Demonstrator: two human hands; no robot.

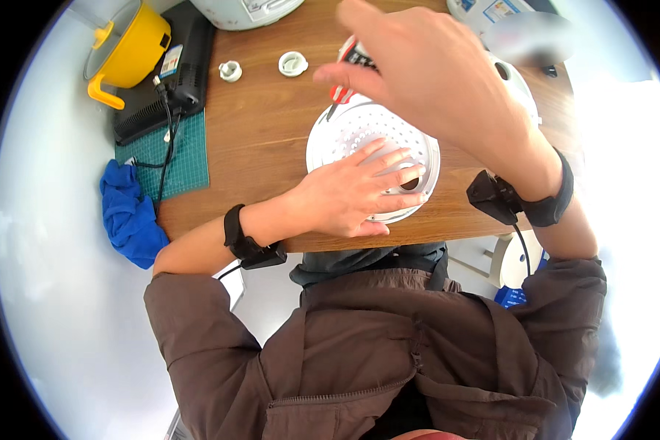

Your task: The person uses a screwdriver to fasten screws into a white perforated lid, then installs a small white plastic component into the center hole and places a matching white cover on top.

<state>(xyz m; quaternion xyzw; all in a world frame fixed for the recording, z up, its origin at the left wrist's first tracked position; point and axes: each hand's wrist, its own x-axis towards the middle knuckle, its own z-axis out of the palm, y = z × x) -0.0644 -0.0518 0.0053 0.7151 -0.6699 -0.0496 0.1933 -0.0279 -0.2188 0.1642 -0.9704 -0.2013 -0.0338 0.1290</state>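
A round white perforated disc (320, 150) lies near the front edge of the wooden table. My left hand (352, 191) rests on it with fingers spread, near a dark hole (411, 182) in the disc. Above the disc's far side, my right hand (433, 73) is closed around a screwdriver (342, 94) with a red, white and black handle. Its dark shaft points down at the disc's far left rim; whether the tip touches cannot be made out. Much of the handle is hidden by my right hand.
Two small white round parts (292, 64) lie beyond the disc to the left. At far left are a yellow pot (134, 59), a black device (196, 55), a green cutting mat (192, 158), cables and a blue cloth (130, 216). A white appliance (235, 13) stands at the back.
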